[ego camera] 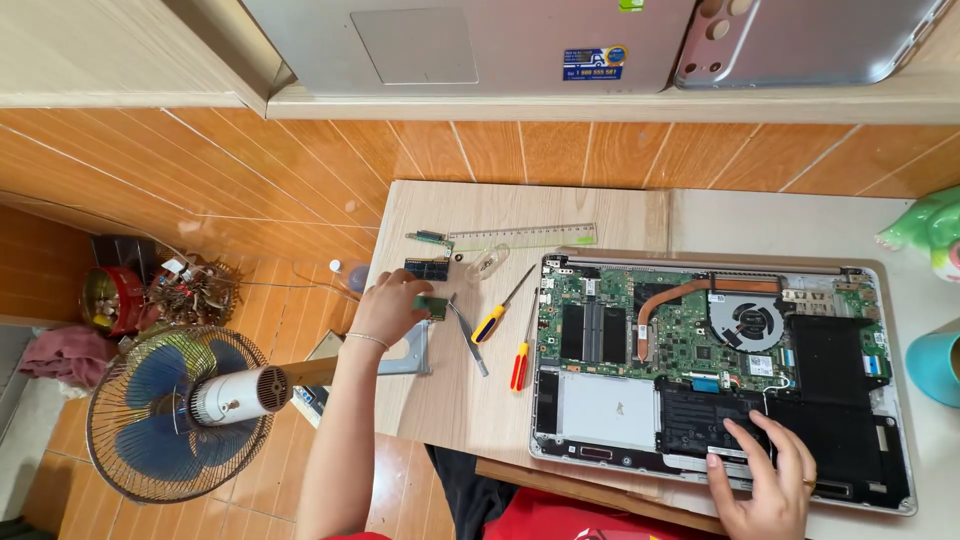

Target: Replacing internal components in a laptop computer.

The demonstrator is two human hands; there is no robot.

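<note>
Left hand reaching to left part of light wooden tabletop, fingers pinching small green circuit card. Right hand released, flat, fingertips resting on black battery pack at near edge of opened silver laptop base, green motherboard and round cooling fan exposed. Between hands: yellow-and-blue-handled screwdriver, red-and-yellow-handled screwdriver just beside laptop, metal tweezers close to the card. Farther back: dark memory module, clear plastic ruler, narrow green card at ruler's left end. Grey metal bracket under left wrist. Blue-bladed floor fan on orange tile floor, far left. Teal cup at right edge
</note>
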